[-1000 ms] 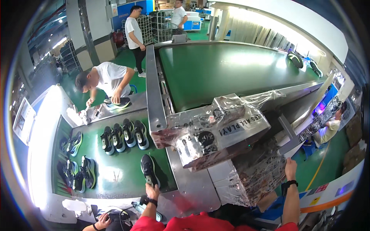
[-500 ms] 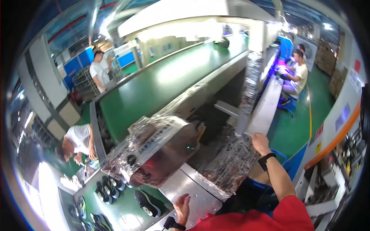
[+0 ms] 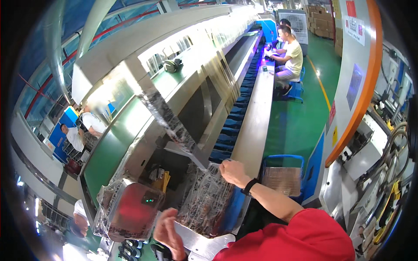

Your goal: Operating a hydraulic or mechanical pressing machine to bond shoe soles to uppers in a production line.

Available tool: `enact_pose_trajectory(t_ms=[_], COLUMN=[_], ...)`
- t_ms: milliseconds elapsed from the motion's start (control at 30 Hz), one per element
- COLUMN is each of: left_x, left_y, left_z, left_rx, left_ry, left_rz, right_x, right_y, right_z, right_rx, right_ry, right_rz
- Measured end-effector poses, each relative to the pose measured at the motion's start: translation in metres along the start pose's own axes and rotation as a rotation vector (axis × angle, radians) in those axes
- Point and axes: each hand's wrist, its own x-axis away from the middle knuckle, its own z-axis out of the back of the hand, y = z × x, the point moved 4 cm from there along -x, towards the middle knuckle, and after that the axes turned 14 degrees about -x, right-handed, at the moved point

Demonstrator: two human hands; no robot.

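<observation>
My right hand (image 3: 234,173), with a dark band at the wrist, has curled fingers and rests at the foot of a plastic-wrapped post (image 3: 167,117). Whatever lies under those fingers is hidden. Below it is a panel (image 3: 204,198) covered in crinkled clear film. My left hand (image 3: 169,232) is held up with fingers stretched and holds nothing, in front of a film-wrapped red-brown box (image 3: 135,209) with small green lights. Under the left hand, a dark shoe (image 3: 161,251) is partly hidden. More dark shoes (image 3: 129,249) stand beside it.
A green conveyor belt (image 3: 98,172) runs away to the left, carrying a shoe (image 3: 173,65). Dark blue pieces (image 3: 230,126) line a channel along a pale ledge (image 3: 254,130). A blue-framed cart (image 3: 282,180), an orange-edged cabinet (image 3: 361,108) and a seated person (image 3: 291,54) are to the right.
My view has swung right, bringing the channel of dark blue pieces and the cart into sight. My left hand has risen with its fingers stretched. The right hand stays at the post's foot.
</observation>
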Motion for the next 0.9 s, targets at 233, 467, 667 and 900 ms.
enact_pose_trajectory(t_ms=[233, 467, 667, 900], left_x=[-0.044, -0.073, -0.109, -0.185], left_y=[0.048, 0.053, 0.07, 0.045], left_z=[-0.02, -0.021, -0.015, 0.02], left_rx=[-0.104, -0.295, -0.494, -0.629], left_ry=[-0.014, -0.035, 0.018, 0.059], left_rz=[-0.091, -0.175, -0.151, -0.164], right_x=[0.001, 0.001, -0.001, 0.001], right_y=[-0.006, -0.002, 0.0, -0.001], right_z=[0.001, 0.002, 0.003, 0.002], right_rx=[-0.073, -0.165, -0.221, -0.295], right_ry=[0.072, 0.098, 0.086, 0.066], right_rz=[0.105, 0.172, 0.193, 0.197])
